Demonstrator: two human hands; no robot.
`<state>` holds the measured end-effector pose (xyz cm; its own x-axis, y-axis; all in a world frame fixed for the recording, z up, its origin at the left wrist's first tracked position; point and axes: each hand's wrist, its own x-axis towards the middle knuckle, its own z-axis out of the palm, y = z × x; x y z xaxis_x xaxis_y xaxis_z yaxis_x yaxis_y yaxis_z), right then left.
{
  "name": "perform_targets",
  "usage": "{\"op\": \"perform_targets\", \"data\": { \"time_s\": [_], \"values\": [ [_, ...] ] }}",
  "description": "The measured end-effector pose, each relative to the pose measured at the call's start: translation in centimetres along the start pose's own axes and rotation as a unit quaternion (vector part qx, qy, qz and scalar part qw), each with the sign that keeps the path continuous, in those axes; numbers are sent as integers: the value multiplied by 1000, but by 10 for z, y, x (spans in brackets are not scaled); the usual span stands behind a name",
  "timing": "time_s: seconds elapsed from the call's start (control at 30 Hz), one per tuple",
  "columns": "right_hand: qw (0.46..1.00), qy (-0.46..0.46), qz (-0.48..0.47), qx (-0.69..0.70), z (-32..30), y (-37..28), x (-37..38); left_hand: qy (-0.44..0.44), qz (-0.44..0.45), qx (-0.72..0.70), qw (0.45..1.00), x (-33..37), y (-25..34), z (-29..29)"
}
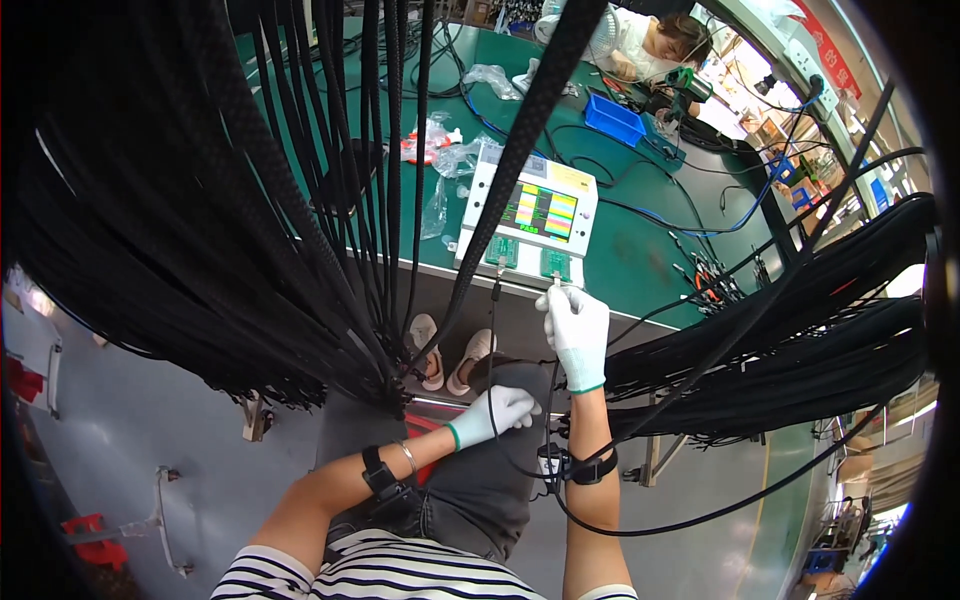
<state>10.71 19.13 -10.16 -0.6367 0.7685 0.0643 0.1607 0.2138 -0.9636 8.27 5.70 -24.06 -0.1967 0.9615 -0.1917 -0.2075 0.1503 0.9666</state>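
Observation:
My right hand [577, 333], in a white glove, is raised to the front edge of a white tester box [490, 185] with a coloured screen and pinches the plug end of a thin black cable [552, 400] at the right green socket board [555, 264]. Another cable end is plugged in at the left green socket board [501, 250] and hangs down. My left hand [495, 412], also gloved, rests low over my lap with fingers curled around the hanging black cable. Both wrists wear black straps.
Thick bundles of black braided cables [250, 220] hang at the left and drape at the right [800, 340]. The green workbench [640, 250] carries plastic bags, a blue bin [613, 118] and loose wires. Another person sits at the far end.

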Motion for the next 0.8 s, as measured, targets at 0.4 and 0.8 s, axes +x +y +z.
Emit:
{"op": "perform_targets", "data": {
  "time_s": [0.4, 0.8],
  "values": [
    [1000, 2, 13, 9, 2, 0, 0, -32, 16, 57, 998, -3, -10, 16],
    [924, 37, -176, -337, -25, -5, 2, -102, 295, 247, 917, -18, 38, 73]
  ]
}}
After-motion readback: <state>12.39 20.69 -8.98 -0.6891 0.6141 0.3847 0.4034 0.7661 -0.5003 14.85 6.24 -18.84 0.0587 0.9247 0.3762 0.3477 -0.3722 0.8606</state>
